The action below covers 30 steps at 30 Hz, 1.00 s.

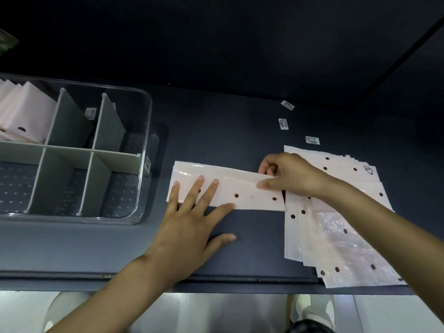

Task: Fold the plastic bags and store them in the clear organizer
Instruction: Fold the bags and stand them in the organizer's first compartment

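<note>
We look down on a dark tabletop (252,111). Three small barcode labels (312,140) lie on it in a loose line beyond the work area, well apart from our hands. At the left stands the clear organizer (141,150), split by grey dividers (72,121); folded pale bags (21,114) stand in its far-left compartment, and the other compartments we can see hold none. At the right a fanned stack of flat bags (336,236), pale with dark dots, reaches to the near edge of the tabletop; our right forearm crosses above it.

Between organizer and stack lies the bag being folded (230,188), a long narrow strip whose long axis runs left to right, its right end touching the stack. Our left hand (192,224) lies flat, fingers straight and spread, the fingertips pressing the strip's left part. Our right hand (288,175) pinches the strip's right end between curled fingers and thumb.
</note>
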Tool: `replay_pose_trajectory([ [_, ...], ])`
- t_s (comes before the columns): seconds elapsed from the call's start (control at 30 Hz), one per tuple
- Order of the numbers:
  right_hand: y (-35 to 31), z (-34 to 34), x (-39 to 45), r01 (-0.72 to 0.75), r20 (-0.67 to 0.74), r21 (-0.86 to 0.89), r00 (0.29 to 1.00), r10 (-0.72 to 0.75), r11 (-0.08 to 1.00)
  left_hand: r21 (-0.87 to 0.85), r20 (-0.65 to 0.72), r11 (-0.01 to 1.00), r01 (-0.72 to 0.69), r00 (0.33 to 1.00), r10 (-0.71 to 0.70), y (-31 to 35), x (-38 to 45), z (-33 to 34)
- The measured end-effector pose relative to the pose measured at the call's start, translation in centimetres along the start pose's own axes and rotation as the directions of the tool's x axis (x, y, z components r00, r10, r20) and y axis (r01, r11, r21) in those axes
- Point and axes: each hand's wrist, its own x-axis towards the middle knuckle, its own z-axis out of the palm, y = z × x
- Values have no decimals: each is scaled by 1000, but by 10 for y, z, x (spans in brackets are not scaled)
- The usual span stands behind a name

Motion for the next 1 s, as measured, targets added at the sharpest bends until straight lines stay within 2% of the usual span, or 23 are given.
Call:
replay_pose_trajectory([
  [0.1, -5, 4, -12, -37, 128, -21, 991, 39, 999, -26, -79, 999, -23, 997, 21, -3, 2, -2],
  [0.2, -13, 13, -30, -141, 265, 161, 960, 95, 977, -78, -184, 995, -54, 982, 39, -4, 2, -3],
  [0.23, -18, 15, -36, -215, 324, 298, 939, 113, 930, -100, -216, 993, -58, 976, 35, -5, 1, -4],
  [0.3, -28, 20, -47, -383, 464, 551, 879, 109, 741, -126, -272, 990, -64, 962, 28, -6, 0, -5],
  [0.37, -34, 22, -56, -481, 566, 653, 823, 45, 585, -138, -329, 987, -78, 944, 28, -6, 0, -4],
  [0.4, -37, 21, -59, -496, 586, 657, 810, 30, 568, -143, -367, 986, -88, 930, 30, -6, 0, -4],
  [0.47, -34, 20, -59, -440, 510, 617, 855, 95, 653, -200, -412, 976, -90, 911, 0, -6, 0, -3],
  [0.53, -26, 18, -55, -305, 257, 533, 947, 192, 790, -285, -423, 956, -75, 904, -55, -6, -1, -2],
  [0.57, -21, 17, -53, -202, 113, 487, 979, 168, 850, -312, -420, 948, -63, 904, -78, -5, -1, -2],
  [0.6, -19, 16, -52, -85, 38, 426, 996, 76, 901, -335, -409, 941, -53, 908, -95, -4, -1, -2],
  [0.67, -17, 22, -53, 125, 86, 302, 984, -158, 945, -373, -384, 927, -39, 916, -116, -4, 0, -2],
  [0.73, -23, 33, -51, 216, 95, 252, 965, -246, 944, -405, -354, 914, -24, 926, -132, -5, 1, -3],
  [0.8, -26, 45, -46, 245, -62, 288, 970, -237, 926, -434, -330, 901, -4, 931, -155, -5, 2, -2],
  [0.87, -27, 48, -38, 210, -168, 333, 972, -161, 919, -480, -312, 877, 36, 927, -209, -6, 2, 1],
  [1.0, -27, 48, -28, 46, -168, 462, 985, 36, 886, -593, -281, 790, 156, 879, -385, -11, 3, 6],
])
